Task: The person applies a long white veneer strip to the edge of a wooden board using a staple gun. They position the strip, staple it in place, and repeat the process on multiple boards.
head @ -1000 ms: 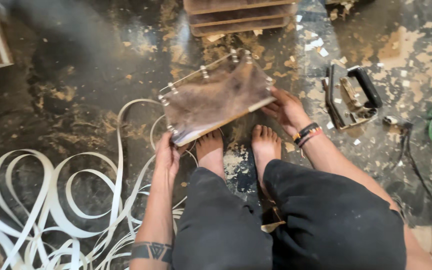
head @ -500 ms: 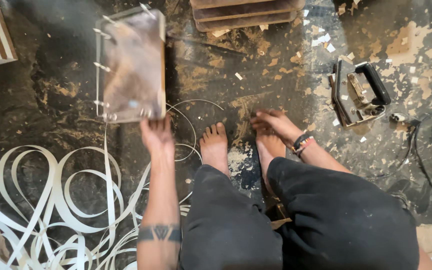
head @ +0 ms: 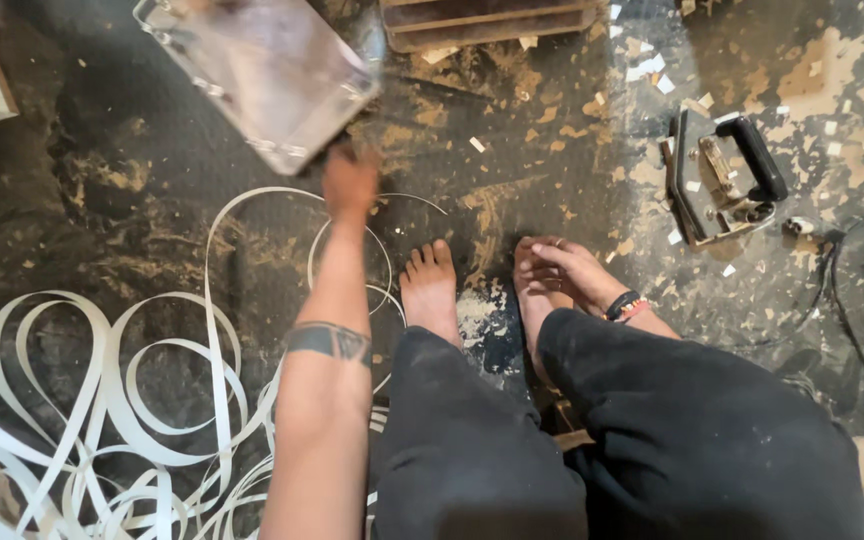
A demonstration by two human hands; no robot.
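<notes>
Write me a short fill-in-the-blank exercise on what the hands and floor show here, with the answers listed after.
1. The left hand holds up a blurred flat panel with metal ____ along its edges.
2. The right hand rests on the person's bare right ____.
3. Loops of white ____ lie on the floor beside the left arm.
4. The hand tool on the floor has a ____ handle.

Missing words: clips; foot; strip; black

dark floor (head: 132,130) dusted with sawdust and wood chips, loops of white edge strip (head: 102,400) left of the left hand (head: 350,182), bare feet (head: 430,290) just below it, black-handled tool (head: 722,180) and cables (head: 852,300) beyond the right hand (head: 567,265)
</notes>
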